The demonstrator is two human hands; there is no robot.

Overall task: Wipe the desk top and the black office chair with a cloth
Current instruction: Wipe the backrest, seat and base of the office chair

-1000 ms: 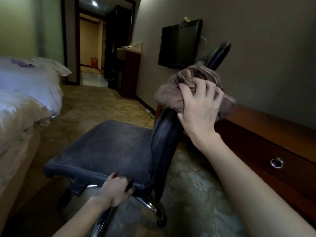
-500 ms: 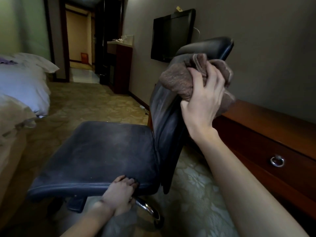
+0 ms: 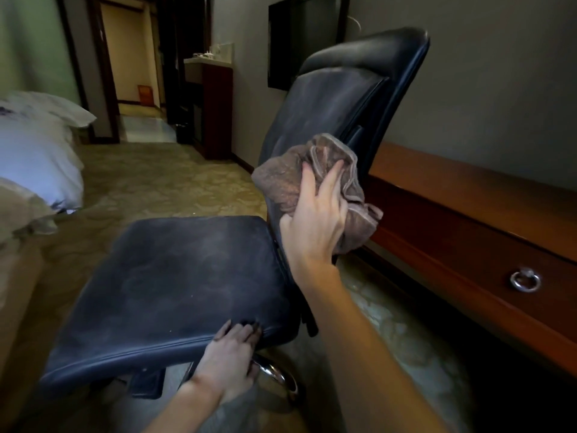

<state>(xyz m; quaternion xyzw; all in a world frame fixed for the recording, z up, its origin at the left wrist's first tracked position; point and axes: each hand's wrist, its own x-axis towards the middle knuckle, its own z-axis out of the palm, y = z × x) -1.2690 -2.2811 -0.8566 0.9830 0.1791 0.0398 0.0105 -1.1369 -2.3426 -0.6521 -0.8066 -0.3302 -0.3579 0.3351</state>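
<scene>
The black office chair [image 3: 187,276] fills the middle of the view, its dusty seat facing me and its backrest [image 3: 337,98] rising at the right. My right hand [image 3: 315,226] presses a crumpled brown cloth [image 3: 312,173] against the lower part of the backrest, fingers spread over it. My left hand [image 3: 231,360] grips the near edge of the seat, fingertips curled over the rim. The wooden desk top [image 3: 452,185] runs along the wall to the right, behind the chair.
A desk drawer with a metal ring pull [image 3: 526,279] sits at the right. A wall-mounted television [image 3: 299,42] hangs behind the chair. A white bed [image 3: 34,151] stands at the left. Patterned carpet [image 3: 162,182] leads to a doorway [image 3: 131,57] and a dark cabinet [image 3: 215,104].
The chair has turned so its backrest front faces me. My right hand has slid the cloth down from the top of the backrest to its lower part. The left hand stays on the seat edge.
</scene>
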